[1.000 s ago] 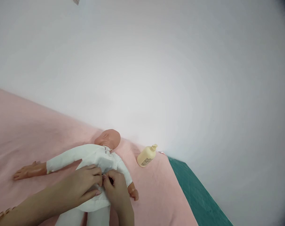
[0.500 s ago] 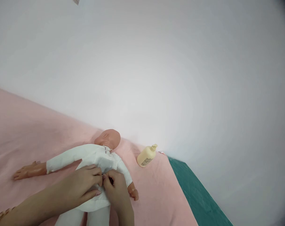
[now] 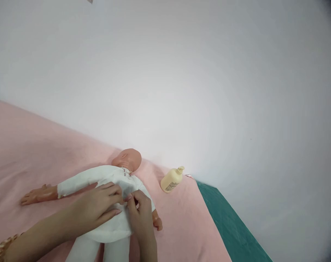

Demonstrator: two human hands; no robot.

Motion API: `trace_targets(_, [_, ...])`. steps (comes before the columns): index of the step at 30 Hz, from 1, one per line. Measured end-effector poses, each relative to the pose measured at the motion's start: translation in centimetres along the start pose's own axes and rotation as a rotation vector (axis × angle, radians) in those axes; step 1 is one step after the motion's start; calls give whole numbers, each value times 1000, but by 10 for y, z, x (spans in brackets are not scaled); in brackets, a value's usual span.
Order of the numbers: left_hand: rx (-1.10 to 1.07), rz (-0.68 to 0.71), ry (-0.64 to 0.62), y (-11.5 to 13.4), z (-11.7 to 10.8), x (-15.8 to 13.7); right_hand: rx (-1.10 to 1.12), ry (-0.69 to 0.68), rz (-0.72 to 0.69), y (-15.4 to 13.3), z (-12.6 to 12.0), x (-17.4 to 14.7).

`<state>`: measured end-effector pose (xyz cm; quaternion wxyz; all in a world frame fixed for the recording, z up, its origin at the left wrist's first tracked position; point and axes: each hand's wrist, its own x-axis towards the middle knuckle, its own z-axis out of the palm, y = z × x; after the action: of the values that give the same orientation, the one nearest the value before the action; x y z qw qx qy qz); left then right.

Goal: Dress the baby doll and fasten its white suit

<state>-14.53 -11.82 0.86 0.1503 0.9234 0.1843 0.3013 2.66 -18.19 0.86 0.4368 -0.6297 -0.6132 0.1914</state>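
A baby doll (image 3: 107, 227) in white clothing lies on its back, its bald head turned aside. On its chest is a thin, pale grey-blue sheet (image 3: 126, 188), partly covered by my hands. My left hand (image 3: 106, 203) rests over the doll's torso, fingers bent and thumb held apart. Close beside it, my right hand (image 3: 139, 207) has thumb and index finger pinched at the sheet's lower edge. Both hands' fingertips nearly meet there.
A cream pump bottle (image 3: 171, 181) stands on the pink cloth (image 3: 181, 218), right of the doll. Beyond the cloth's right edge shows a green surface (image 3: 231, 225). A white wall (image 3: 181, 91) rises directly behind the doll.
Both hands have moved slightly up and right across the doll's chest, with the right fingers pinched throughout. The doll and bottle appear shifted only slightly with the view.
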Motion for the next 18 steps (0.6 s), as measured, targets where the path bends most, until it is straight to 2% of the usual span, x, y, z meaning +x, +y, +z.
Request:
trace_targets(8, [5,-45,-45,-11,6,1,58,45,26,0,0,0])
trace_targets(13, [-29,-32,-19,-11,5,1,74,67,22,-1,-2,0])
trace_targets(18, [-158,-67,-100,5,-8,2,130,-36,-40,-7,-8,-4])
